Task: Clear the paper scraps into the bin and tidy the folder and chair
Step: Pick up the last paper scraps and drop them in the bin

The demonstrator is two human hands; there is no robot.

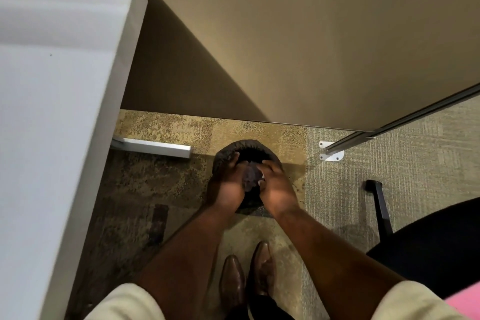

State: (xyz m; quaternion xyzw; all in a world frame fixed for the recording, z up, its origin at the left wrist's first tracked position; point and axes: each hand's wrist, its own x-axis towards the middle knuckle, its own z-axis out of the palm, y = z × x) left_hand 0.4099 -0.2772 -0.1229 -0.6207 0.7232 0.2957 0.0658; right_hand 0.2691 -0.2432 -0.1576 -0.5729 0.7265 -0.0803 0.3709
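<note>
A round bin (228,154) lined with a dark bag stands on the carpet against the wall. Both hands hover over its mouth. My left hand (232,184) and my right hand (275,184) are cupped together around a bunch of crumpled paper scraps (251,176), which look dark in the shadow. The scraps sit between my palms right above the bin opening. A black chair (428,249) shows its seat and one leg at the lower right. No folder is in view.
A white desk (52,112) fills the left side, its white foot (155,149) lying on the carpet beside the bin. A metal partition rail (405,119) with a floor bracket runs at the right. My brown shoes (246,278) stand just behind the bin.
</note>
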